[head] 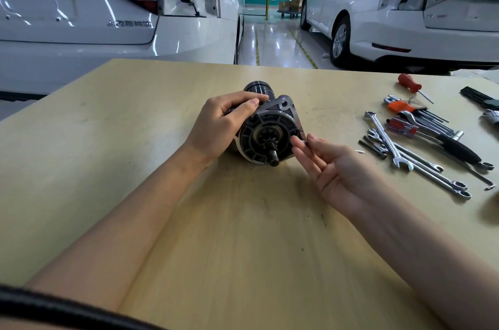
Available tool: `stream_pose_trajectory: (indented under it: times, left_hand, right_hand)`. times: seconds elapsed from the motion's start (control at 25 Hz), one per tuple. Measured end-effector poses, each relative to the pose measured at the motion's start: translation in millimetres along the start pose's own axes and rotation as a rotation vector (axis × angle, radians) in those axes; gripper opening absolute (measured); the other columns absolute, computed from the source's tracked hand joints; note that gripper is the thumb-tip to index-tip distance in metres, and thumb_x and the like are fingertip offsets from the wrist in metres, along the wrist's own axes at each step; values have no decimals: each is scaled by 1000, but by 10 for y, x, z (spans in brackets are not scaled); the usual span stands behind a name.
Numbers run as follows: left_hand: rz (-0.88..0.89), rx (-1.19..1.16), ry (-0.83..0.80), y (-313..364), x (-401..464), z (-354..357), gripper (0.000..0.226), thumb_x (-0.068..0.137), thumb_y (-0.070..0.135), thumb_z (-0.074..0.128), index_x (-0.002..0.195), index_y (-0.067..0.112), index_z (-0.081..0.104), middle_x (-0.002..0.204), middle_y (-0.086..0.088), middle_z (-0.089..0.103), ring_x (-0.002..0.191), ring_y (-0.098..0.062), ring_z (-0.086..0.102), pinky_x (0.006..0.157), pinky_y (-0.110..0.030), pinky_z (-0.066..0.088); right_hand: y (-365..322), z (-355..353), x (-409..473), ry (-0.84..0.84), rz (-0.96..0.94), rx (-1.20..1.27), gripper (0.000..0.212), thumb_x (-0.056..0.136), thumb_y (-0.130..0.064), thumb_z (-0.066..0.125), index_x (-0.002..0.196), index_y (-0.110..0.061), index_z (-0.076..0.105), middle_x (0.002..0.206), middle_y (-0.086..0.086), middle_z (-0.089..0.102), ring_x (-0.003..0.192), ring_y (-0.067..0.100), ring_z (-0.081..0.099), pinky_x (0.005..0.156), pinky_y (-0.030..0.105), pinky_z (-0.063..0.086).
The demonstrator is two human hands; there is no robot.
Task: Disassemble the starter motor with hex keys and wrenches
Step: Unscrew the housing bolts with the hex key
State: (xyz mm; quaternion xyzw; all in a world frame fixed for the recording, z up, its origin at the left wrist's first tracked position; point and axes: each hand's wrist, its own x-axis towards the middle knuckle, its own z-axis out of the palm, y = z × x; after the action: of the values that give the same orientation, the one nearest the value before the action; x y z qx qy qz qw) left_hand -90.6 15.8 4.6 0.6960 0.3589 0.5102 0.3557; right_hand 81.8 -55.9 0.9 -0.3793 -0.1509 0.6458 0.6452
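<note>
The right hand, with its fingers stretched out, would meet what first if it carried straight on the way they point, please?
Most likely the starter motor: the right hand points up-left at its front housing, fingertips already at the rim, though actual contact is unclear.

The single head-worn camera looked forward and down from above the person's chest, close over a wooden table, wide enough to take in both forearms, the table's far edge and two parked white cars beyond it.
</note>
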Motion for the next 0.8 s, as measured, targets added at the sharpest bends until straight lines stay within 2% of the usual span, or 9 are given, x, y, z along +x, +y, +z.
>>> stream_pose_trajectory:
  times: [0.24,0.4,0.6,0.64,0.72,0.8]
  left_hand:
    - [4,-13,-5,-32,-13,11,25,96,15,49,105,12,72,101,-3,73,98,-13,67,87,-27,54]
    - [-6,-15,-10,-38,-2,13,25,96,15,48,106,10,71,102,-4,72,99,-14,66,87,-28,54]
    - [-31,-18,-2,-35,-2,24,24,99,8,48,105,8,71,103,-7,71,100,-19,65,86,-29,53]
    - [-34,-21,-1,-33,0,22,24,99,8,48,105,8,71,103,-8,70,99,-19,65,85,-28,53]
    - [-39,-24,-1,-28,5,21,25,99,9,48,105,8,72,104,-8,71,99,-18,65,83,-26,53]
    - [-44,-20,-2,-24,2,31,27,100,11,45,105,9,72,104,-6,71,100,-17,66,84,-25,53]
  right_hand:
    - [42,7,0,-7,-19,56,9,88,8,56,92,0,54,68,13,69,66,22,73,51,23,57]
    - [34,-12,39,-46,-191,-90,20,85,7,61,99,-2,50,67,14,69,71,26,74,58,25,58]
    - [-2,-40,34,-63,-312,-266,18,85,3,65,95,-2,51,71,12,70,74,28,74,63,27,58]
    - [-15,-33,30,-64,-357,-331,20,85,2,66,100,-2,53,74,13,70,73,27,73,63,27,58]
    - [-33,-7,36,-61,-484,-535,41,86,0,66,123,-9,52,80,14,66,69,24,73,65,28,59]
    - [-14,-5,74,-79,-699,-811,67,87,0,65,145,-19,36,79,9,60,65,21,71,67,29,59]
